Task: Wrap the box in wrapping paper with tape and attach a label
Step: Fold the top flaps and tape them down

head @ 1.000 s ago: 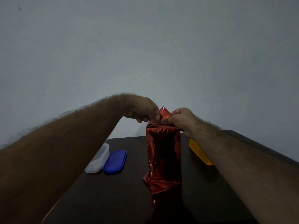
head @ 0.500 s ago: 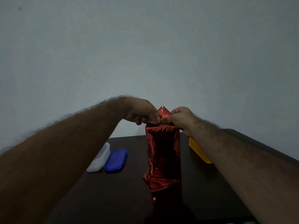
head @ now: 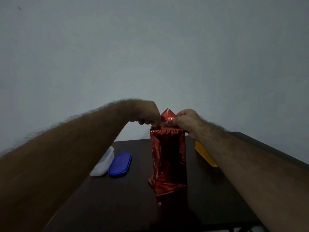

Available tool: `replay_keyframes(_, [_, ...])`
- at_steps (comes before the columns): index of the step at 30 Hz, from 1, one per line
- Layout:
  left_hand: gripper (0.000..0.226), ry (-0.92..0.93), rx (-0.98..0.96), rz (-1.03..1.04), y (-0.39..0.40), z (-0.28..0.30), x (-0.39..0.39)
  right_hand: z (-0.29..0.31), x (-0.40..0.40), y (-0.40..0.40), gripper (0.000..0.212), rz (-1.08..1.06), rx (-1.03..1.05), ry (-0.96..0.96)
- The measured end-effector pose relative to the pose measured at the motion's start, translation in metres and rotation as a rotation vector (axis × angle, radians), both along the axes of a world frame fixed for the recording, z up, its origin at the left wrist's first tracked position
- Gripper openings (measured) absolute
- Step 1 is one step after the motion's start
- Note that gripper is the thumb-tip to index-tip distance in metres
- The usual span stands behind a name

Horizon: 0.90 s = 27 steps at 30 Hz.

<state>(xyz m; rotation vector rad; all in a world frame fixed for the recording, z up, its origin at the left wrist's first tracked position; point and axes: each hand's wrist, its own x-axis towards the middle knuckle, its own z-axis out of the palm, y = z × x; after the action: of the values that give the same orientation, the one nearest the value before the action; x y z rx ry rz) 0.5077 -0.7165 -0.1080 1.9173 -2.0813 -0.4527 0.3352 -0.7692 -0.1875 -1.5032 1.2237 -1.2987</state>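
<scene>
Folding time at the top: the red foil-wrapped box (head: 168,158) stands upright in the middle of the dark table (head: 117,198). My left hand (head: 147,113) and right hand (head: 186,120) both pinch the paper at its pointed top flap (head: 167,114). Next I think I must press that flap down flat and tape it; I see no tape or label

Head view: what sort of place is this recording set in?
Probably a plain room at home, dimly lit. A dark table stands against a bare pale wall, with household plastic containers on it: a clear tub, its blue lid and a yellow container.
</scene>
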Motion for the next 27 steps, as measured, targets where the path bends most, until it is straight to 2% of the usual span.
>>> replay_keyframes(6, [0.008, -0.131, -0.038, 0.022, 0.002, 0.005, -0.006, 0.001, 0.0, 0.004, 0.053, 0.0, 0.0, 0.02])
replay_keyframes(11, [0.018, -0.338, -0.064, 0.043, 0.001, 0.013, -0.019, 0.002, 0.0, 0.006, 0.051, -0.01, -0.006, 0.044])
replay_keyframes(16, [0.019, -0.381, -0.076, 0.062, -0.003, 0.017, -0.024, 0.002, 0.0, 0.007, 0.052, -0.032, -0.015, 0.071])
replay_keyframes(20, [0.017, -0.302, -0.035, 0.105, -0.005, 0.022, -0.018, 0.004, 0.0, 0.011, 0.052, -0.018, -0.011, 0.063])
replay_keyframes(27, [0.016, 0.07, 0.193, 0.266, -0.007, 0.013, 0.003, 0.004, 0.0, 0.013, 0.051, -0.016, -0.016, 0.06])
